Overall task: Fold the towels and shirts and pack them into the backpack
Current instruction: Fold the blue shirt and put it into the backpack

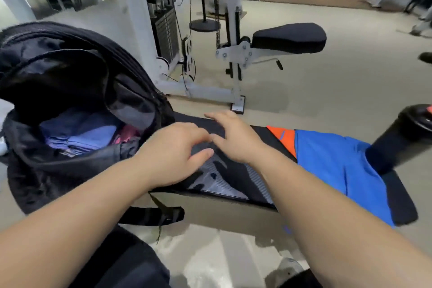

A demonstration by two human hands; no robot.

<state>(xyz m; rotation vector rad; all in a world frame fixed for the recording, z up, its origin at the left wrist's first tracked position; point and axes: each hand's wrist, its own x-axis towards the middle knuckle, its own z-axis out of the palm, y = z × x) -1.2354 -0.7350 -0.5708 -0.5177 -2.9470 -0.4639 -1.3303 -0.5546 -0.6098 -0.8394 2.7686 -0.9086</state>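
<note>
A black backpack stands open at the left with folded purple and pink cloths inside. A black and grey patterned garment lies flat on the black bench. My left hand rests on the garment's left part, fingers bent, thumb touching the cloth. My right hand lies on it just to the right, fingers spread toward the far edge. A blue shirt and an orange cloth lie further right on the bench.
A white weight machine with a padded seat stands behind the bench. A black roller pad sits at the bench's right end. A backpack strap hangs near my legs. Beige floor surrounds the bench.
</note>
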